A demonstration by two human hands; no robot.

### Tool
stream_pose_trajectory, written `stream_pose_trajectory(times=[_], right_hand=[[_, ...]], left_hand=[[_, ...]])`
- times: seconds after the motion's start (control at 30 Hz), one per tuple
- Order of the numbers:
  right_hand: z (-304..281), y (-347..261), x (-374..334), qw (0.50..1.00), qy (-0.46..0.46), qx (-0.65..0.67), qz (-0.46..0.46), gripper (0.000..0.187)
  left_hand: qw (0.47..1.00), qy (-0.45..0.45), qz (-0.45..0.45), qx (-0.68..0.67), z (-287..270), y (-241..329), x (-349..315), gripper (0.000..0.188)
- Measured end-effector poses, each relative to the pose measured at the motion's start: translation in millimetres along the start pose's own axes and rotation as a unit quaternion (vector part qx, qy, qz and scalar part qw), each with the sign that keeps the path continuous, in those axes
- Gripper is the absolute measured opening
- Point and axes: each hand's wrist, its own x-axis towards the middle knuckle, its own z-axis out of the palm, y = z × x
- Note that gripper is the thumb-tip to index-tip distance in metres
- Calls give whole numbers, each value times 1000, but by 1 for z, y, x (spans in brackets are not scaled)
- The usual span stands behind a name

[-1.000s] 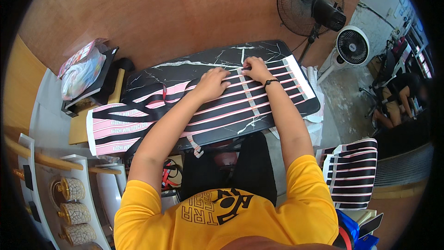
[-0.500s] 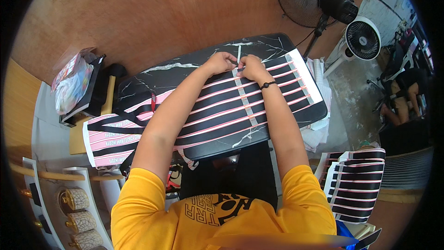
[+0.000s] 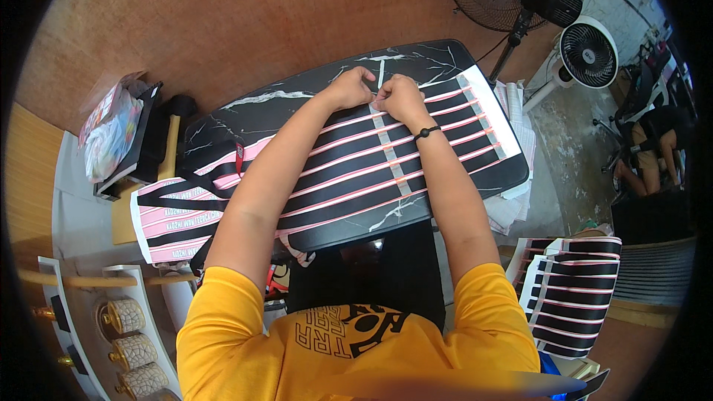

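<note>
While both forearms stretch out from the near edge, the left hand (image 3: 350, 87) and the right hand (image 3: 399, 96) meet at the far side of the black marble-patterned desk (image 3: 282, 108), almost touching each other. They pinch the far end of a pale strip of tape (image 3: 389, 150) that runs near-to-far across a row of black and pink ribbons (image 3: 349, 171). Each grip looks closed on that strip end with curled fingers, though the fingertips are too small to read exactly.

The ribbons lie side by side with their long axis running left to right across the desk, so the tape crosses them at a right angle and stretches from the hands back toward the person's body. The right hand, wearing a dark wristband (image 3: 425, 132), sits directly over the strip and is the nearer of the two; the left comes in from the side. A second pale strip (image 3: 486, 120) crosses the ribbons near their right ends.

To the left, the ribbon ends spill over a pink and black sheet (image 3: 167, 219). A finished stack of banded ribbons (image 3: 568, 293) rests low on the right. Two fans (image 3: 535, 0) stand beyond the far right corner.
</note>
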Motion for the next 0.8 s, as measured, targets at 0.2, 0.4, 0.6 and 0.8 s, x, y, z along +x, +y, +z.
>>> stream_pose_trajectory(times=[0.2, 0.4, 0.6, 0.8], right_hand=[[-5, -8, -14, 996, 47, -16, -72, 14], [-16, 3, -25, 986, 78, 43, -138, 13], [-8, 16, -23, 983, 78, 89, -142, 31], [-8, 4, -39, 996, 43, -16, -77, 77]], left_hand=[[1000, 8, 23, 8, 5, -5, -2, 48], [997, 12, 45, -64, 9, -11, -7, 36], [973, 26, 147, 176, -8, 2, -42, 26], [887, 114, 174, 412, -4, 16, -50, 17]])
